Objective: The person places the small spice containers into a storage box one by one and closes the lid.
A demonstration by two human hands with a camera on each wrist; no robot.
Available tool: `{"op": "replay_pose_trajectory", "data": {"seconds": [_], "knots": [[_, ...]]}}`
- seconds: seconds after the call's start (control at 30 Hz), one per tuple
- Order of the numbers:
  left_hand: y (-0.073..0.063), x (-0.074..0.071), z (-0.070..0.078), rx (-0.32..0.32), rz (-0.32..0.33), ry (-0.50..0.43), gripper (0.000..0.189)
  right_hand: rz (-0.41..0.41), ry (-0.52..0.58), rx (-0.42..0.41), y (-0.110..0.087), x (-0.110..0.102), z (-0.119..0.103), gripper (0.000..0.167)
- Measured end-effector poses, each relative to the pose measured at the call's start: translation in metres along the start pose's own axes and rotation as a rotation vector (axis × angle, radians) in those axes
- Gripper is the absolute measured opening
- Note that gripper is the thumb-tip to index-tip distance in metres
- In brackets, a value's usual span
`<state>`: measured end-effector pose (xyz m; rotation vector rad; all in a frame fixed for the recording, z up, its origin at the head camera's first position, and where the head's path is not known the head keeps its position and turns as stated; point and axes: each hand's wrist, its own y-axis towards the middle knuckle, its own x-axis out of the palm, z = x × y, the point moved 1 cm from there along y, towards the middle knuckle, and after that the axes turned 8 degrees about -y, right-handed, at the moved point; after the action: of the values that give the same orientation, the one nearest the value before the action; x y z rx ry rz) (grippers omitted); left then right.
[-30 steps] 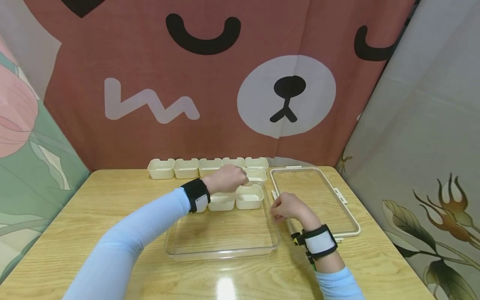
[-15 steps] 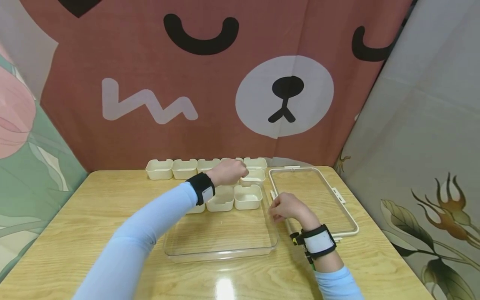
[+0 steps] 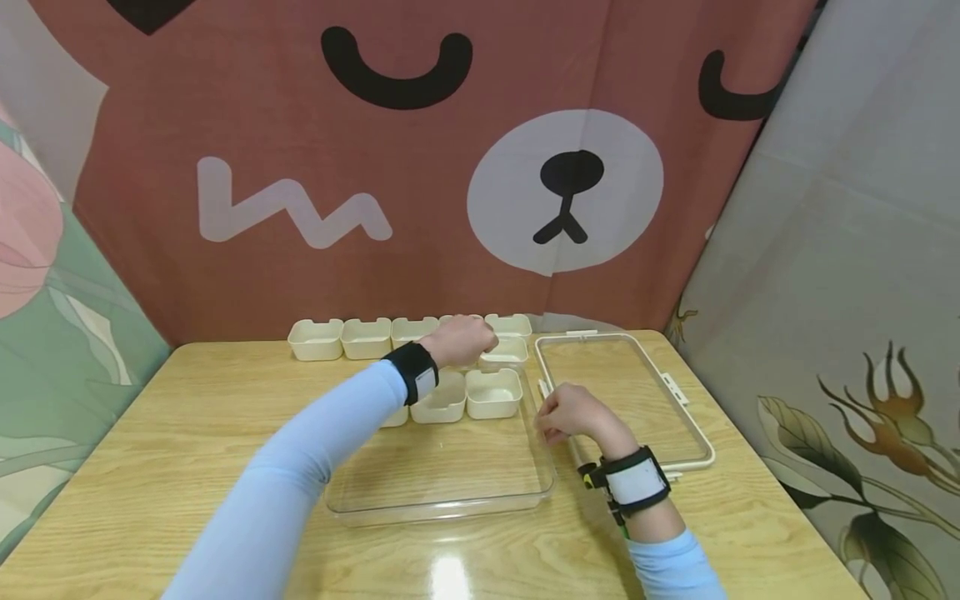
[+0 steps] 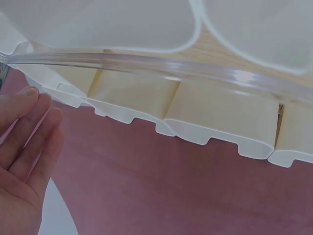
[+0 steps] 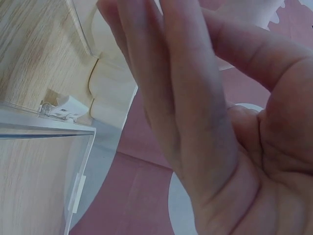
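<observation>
While the left hand (image 3: pixel 459 340) is over the back row of cream cups (image 3: pixel 316 342), fingers loosely extended, nothing seen held, the right hand (image 3: pixel 568 412), likewise relaxed, is beside the right wall of the clear tray (image 3: pixel 442 510), contact undetermined; further cups (image 3: pixel 492 395) stand inside the tray, a white-rimmed lid (image 3: pixel 673 388) at right

Nine small bins (image 3: pixel 494 394) show: five at the back, one in the middle, three in front; any behind the left hand (image 3: pixel 459 340) cannot be counted. The right hand (image 3: pixel 573 412) makes two hands. There are two wristbands (image 3: pixel 639 483), two sleeves (image 3: pixel 300 467), one tray (image 3: pixel 442 510), one lid (image 3: pixel 630 400) and one table (image 3: pixel 202 417).
</observation>
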<state>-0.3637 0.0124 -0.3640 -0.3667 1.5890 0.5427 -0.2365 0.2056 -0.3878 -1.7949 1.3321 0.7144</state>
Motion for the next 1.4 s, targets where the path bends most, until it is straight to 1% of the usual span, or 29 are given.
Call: {"op": "replay_pose_trajectory", "data": {"seconds": [0.17, 0.4, 0.53, 0.63, 0.77, 0.83, 0.93, 1.03, 1.17, 1.27, 1.4], "knots": [[0.005, 0.007, -0.002, 0.021, 0.007, 0.009, 0.039, 0.000, -0.003, -0.006, -0.002, 0.000, -0.001, 0.009], [0.014, 0.013, -0.007, 0.024, -0.031, -0.016, 0.036, -0.002, -0.006, -0.003, -0.002, -0.001, -0.001, 0.010], [0.016, 0.015, -0.008, 0.036, -0.040, -0.027, 0.031, -0.002, -0.007, 0.000, -0.002, -0.001, -0.001, 0.010], [0.016, 0.014, -0.008, 0.053, -0.042, -0.036, 0.030, -0.006, 0.002, 0.000, -0.002, -0.002, -0.001, 0.011], [0.015, 0.013, -0.006, 0.075, -0.059, -0.048, 0.034, -0.008, 0.011, 0.002, -0.001, -0.001, -0.001, 0.011], [0.014, 0.012, -0.005, 0.071, -0.073, -0.064, 0.036, -0.006, 0.010, 0.001, -0.001, -0.001, 0.000, 0.011], [0.013, 0.012, -0.003, 0.057, -0.077, -0.089, 0.037, 0.001, 0.006, 0.005, 0.000, 0.000, -0.001, 0.011], [0.012, 0.013, -0.003, 0.060, -0.073, -0.108, 0.034, 0.009, -0.005, 0.011, -0.001, 0.000, -0.002, 0.010], [0.011, 0.017, -0.004, 0.080, -0.074, -0.103, 0.032, 0.005, -0.007, 0.010, -0.003, 0.001, -0.003, 0.009], [0.010, 0.019, -0.005, 0.091, -0.069, -0.088, 0.034, -0.002, -0.001, 0.003, -0.003, 0.001, -0.003, 0.009], [0.009, 0.018, -0.007, 0.100, -0.052, -0.100, 0.038, 0.007, 0.004, 0.005, -0.003, 0.001, -0.004, 0.009]]}}
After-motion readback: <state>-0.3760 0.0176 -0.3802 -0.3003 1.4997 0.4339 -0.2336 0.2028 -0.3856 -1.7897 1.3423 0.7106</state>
